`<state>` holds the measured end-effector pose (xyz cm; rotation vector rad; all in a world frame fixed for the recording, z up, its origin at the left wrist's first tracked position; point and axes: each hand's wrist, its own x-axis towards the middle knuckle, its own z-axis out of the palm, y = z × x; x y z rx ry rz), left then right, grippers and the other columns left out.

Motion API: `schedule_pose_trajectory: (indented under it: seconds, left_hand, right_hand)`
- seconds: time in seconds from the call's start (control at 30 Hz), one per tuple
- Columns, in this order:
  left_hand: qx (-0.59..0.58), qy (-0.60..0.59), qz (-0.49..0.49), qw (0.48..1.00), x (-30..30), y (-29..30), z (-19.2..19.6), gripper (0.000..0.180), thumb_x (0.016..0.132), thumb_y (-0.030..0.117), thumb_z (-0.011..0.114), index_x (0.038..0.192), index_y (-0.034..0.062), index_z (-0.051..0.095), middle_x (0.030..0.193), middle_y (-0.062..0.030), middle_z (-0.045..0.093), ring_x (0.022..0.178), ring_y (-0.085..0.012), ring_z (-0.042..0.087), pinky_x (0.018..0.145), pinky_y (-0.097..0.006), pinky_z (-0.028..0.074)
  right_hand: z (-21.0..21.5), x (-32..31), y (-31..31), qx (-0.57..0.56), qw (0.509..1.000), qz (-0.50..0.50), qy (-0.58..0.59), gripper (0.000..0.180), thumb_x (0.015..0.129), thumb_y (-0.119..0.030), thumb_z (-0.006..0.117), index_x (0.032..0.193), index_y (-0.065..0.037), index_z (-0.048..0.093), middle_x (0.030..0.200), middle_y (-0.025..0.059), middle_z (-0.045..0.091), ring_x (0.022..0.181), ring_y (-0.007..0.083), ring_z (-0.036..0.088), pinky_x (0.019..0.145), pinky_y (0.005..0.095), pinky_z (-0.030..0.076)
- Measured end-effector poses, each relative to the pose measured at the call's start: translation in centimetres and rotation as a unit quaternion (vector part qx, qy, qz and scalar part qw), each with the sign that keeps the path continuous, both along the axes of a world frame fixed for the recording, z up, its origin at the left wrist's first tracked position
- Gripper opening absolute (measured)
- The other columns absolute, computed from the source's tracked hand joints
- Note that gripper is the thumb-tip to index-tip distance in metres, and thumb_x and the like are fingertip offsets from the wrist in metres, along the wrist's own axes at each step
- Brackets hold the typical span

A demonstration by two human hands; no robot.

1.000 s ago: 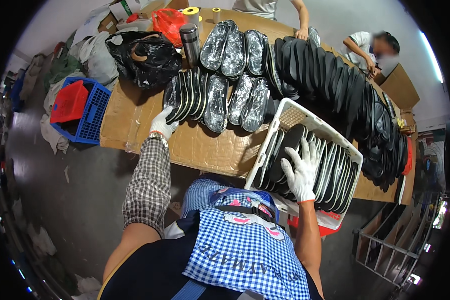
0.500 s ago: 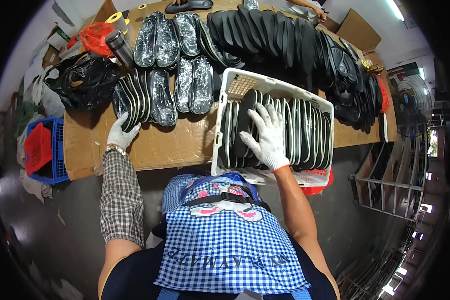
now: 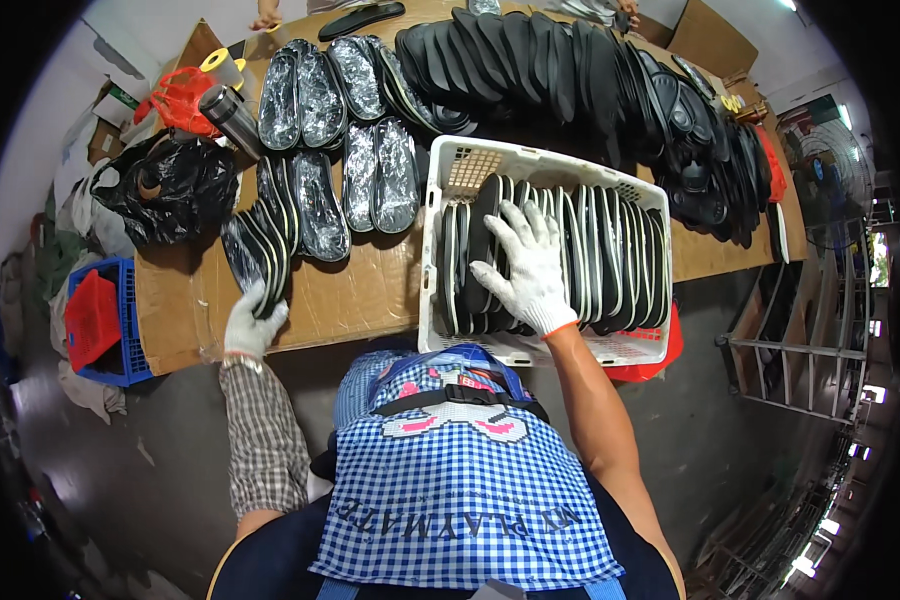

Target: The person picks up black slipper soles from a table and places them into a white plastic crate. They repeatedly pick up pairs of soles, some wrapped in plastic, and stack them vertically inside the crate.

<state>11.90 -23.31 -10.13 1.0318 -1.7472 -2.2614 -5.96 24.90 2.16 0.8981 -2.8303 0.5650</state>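
Note:
My left hand (image 3: 255,322), in a white knit glove, grips the near end of a leaning row of black shoe soles (image 3: 260,245) with pale edges. These soles fan out at the left of the table, and the front ones reach close to its near edge. My gloved right hand (image 3: 526,262) lies with fingers spread on a packed row of similar soles (image 3: 610,255). They stand on edge in a white plastic basket (image 3: 542,160). Next to the left row lie pairs of soles in shiny clear film (image 3: 322,205).
Black soles (image 3: 515,65) are heaped along the table's (image 3: 370,295) far side. A steel flask (image 3: 228,115), a black plastic bag (image 3: 170,185) and a red bag (image 3: 182,100) stand at the left. A blue crate (image 3: 125,320) is beside the table. Another person's hand (image 3: 266,14) shows at the far edge.
My left hand has drawn toward me, and the near soles of the left row have slid with it toward the table's front edge. The right hand stays on the basket's soles.

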Motion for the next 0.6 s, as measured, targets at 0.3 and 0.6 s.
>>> schedule_pose_trajectory:
  seconds: [0.3,0.6]
  left_hand:
    - [-0.068,0.008,0.032,0.997,4.1,2.8,-2.7,0.033,0.104,0.015,0.071,0.135,0.0054,0.069,0.133,-0.0066,0.074,0.117,-0.0255,0.07,0.102,-0.047,0.059]
    - [0.075,0.007,0.211,0.975,2.9,1.8,2.8,0.03,0.096,0.006,0.071,0.126,0.0005,0.069,0.113,-0.0131,0.079,0.096,-0.0265,0.078,0.088,-0.043,0.064]
  right_hand:
    - [0.7,-0.1,-0.9,0.007,1.0,0.012,0.008,0.071,0.092,-0.051,0.077,0.15,-0.014,0.06,0.165,0.0154,0.049,0.156,0.0453,0.035,0.129,0.0645,0.02]
    - [0.7,-0.2,-1.0,0.0,1.0,0.017,0.013,0.07,0.092,-0.05,0.077,0.15,-0.014,0.06,0.165,0.0156,0.048,0.157,0.046,0.035,0.129,0.0643,0.02]
